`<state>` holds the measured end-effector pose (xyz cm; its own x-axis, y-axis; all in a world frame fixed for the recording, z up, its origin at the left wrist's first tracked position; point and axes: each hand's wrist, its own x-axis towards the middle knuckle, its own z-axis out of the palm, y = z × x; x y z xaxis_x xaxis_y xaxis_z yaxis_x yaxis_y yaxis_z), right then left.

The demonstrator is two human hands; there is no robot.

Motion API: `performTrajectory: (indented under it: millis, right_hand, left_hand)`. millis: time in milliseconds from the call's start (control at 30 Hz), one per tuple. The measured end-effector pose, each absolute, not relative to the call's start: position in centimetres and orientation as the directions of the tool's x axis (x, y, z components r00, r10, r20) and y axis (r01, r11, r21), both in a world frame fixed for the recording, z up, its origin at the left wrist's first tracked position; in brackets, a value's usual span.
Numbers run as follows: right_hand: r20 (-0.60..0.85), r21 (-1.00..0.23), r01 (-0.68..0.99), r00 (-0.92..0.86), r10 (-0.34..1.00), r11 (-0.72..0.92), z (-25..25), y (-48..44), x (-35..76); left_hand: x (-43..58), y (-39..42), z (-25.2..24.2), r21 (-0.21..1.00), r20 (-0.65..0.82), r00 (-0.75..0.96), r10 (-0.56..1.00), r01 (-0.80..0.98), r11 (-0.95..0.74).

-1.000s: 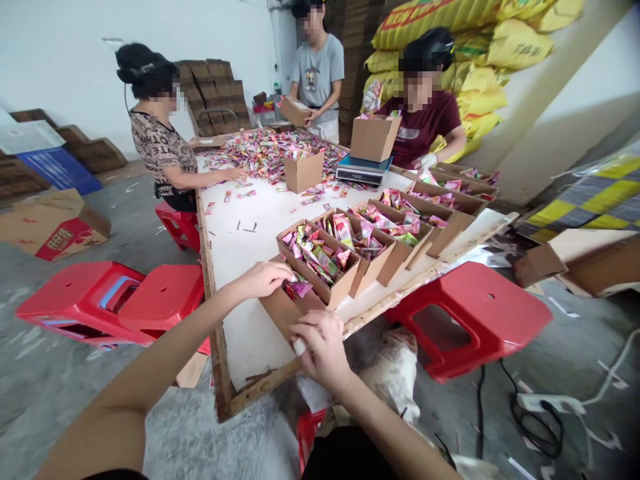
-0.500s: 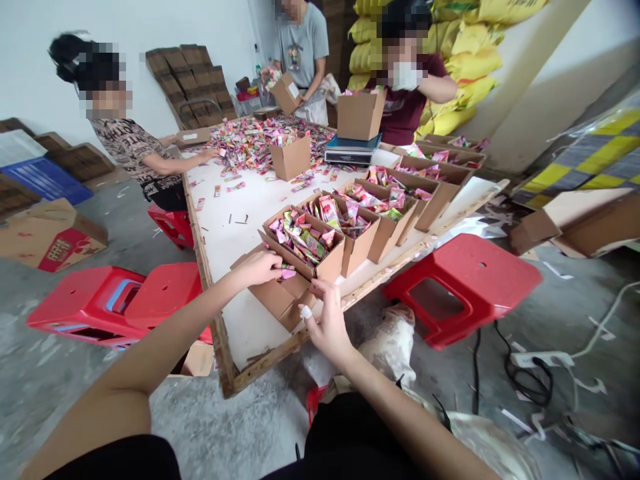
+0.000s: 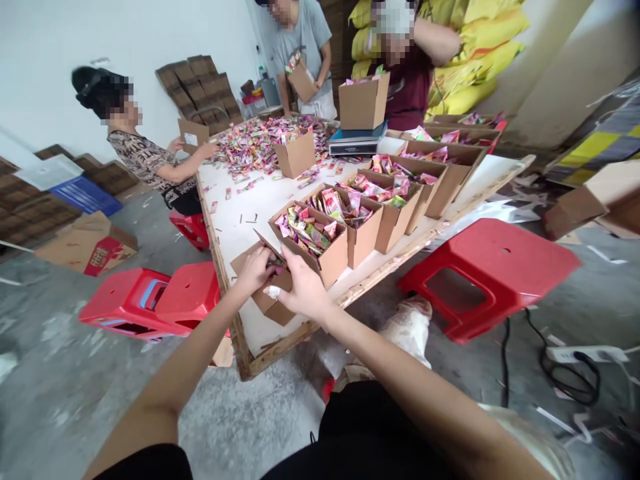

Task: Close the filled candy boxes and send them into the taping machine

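Observation:
Both my hands are on a small brown cardboard box (image 3: 267, 303) at the near corner of the white table (image 3: 240, 233). My left hand (image 3: 255, 269) curls over the box's left flaps, its fingers closed on the cardboard. My right hand (image 3: 300, 288) lies across the box's top with a bandaged thumb and presses the flaps down. A few pink sweet packets show between my hands. Right behind stands an open box (image 3: 313, 237) full of colourful packets.
A row of filled open boxes (image 3: 395, 200) runs along the table's right edge toward a scale (image 3: 356, 143) carrying a box. Loose packets (image 3: 255, 143) cover the far end. Three people work around the table. Red stools (image 3: 493, 267) (image 3: 155, 300) stand on both sides.
My right hand has moved from the box's near edge up onto its top. My left hand stayed on the flaps. The view shifted slightly and the co-workers moved their boxes.

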<state>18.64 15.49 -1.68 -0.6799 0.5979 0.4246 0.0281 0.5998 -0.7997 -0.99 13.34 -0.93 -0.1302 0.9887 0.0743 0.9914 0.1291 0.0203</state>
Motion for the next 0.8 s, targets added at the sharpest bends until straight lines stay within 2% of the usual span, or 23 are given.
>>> performTrajectory:
  millis: [133,233,300,367,467,567,667,733,800]
  right_hand:
    - [0.448,-0.611,0.160,-0.738,0.504,0.776,-1.5,14.8,17.9]
    - [0.468,-0.469,0.195,-0.772,0.430,0.862,-2.1,13.5,17.4]
    - [0.463,-0.419,0.222,-0.782,0.418,0.880,-2.3,12.8,16.9]
    - [0.449,-0.402,0.253,-0.783,0.430,0.880,-2.2,12.4,16.3]
    - [0.422,-0.404,0.270,-0.793,0.440,0.874,-1.7,12.0,15.8]
    - [0.390,-0.445,0.269,-0.800,0.456,0.854,-1.6,12.1,15.9]
    - [0.300,-0.533,0.333,-0.785,0.542,0.778,-2.2,12.6,16.1]
    - [0.233,-0.580,0.361,-0.785,0.574,0.730,-2.7,13.0,16.2]
    - [0.214,-0.617,0.344,-0.791,0.572,0.707,-3.0,13.4,16.2]
  left_hand:
    - [-0.5,12.5,-1.6,0.135,0.364,-0.405,0.839,0.914,0.383]
    - [-0.9,11.9,-1.9,0.269,0.440,-0.589,0.678,0.807,0.526]
    - [-1.5,11.4,-2.2,0.397,0.472,-0.601,0.645,0.798,0.454]
    - [-2.1,10.7,-2.4,0.488,0.547,-0.541,0.638,0.826,0.282]
    - [-2.6,10.0,-2.6,0.542,0.635,-0.451,0.627,0.839,0.053]
    - [-2.6,9.8,-2.5,0.617,0.618,-0.452,0.643,0.786,-0.041]
    - [-2.8,9.9,-2.6,0.753,0.595,-0.573,0.564,0.643,-0.142]
    - [-2.5,9.6,-3.4,0.807,0.581,-0.708,0.402,0.565,-0.172]
    - [-1.5,8.9,-5.2,0.875,0.483,-0.823,0.299,0.466,-0.130]
